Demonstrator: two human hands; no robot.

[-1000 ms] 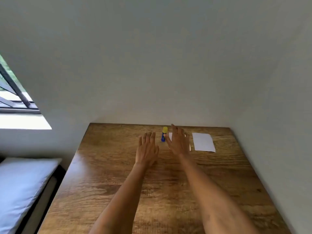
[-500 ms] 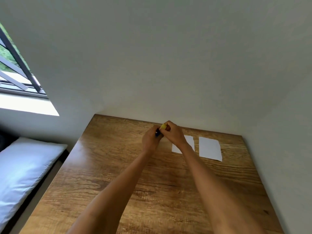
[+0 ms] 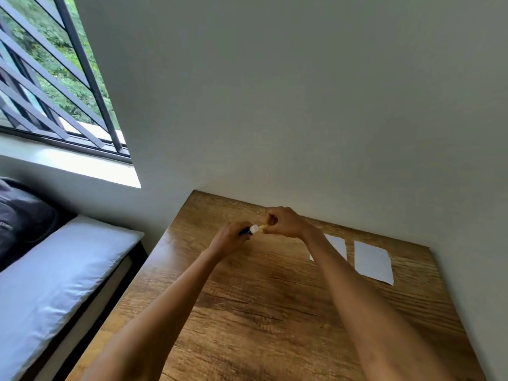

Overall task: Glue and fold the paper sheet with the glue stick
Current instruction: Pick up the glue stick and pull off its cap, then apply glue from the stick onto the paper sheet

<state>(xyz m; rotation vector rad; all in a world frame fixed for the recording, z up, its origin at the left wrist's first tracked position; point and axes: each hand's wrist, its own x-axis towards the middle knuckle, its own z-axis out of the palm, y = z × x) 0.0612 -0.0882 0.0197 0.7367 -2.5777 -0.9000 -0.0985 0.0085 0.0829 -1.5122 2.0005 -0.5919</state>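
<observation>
Above the far middle of the wooden table (image 3: 261,312), my left hand (image 3: 229,239) grips the blue body of the glue stick (image 3: 248,230); its pale tip shows bare. My right hand (image 3: 283,221) is closed around the yellow cap (image 3: 263,227), a small gap away from the tip. Two white paper sheets lie flat at the far right: one sheet (image 3: 336,244) is partly hidden behind my right forearm, and the other sheet (image 3: 373,262) lies fully in view beside it.
A grey wall rises right behind the table and along its right side. To the left, below the table edge, a bed with a white pillow (image 3: 55,273) sits under a barred window (image 3: 55,78).
Both hands picked the glue stick up from the table, and the yellow cap has come off its tip. The camera view has swung left, showing more of the window and the bed.
</observation>
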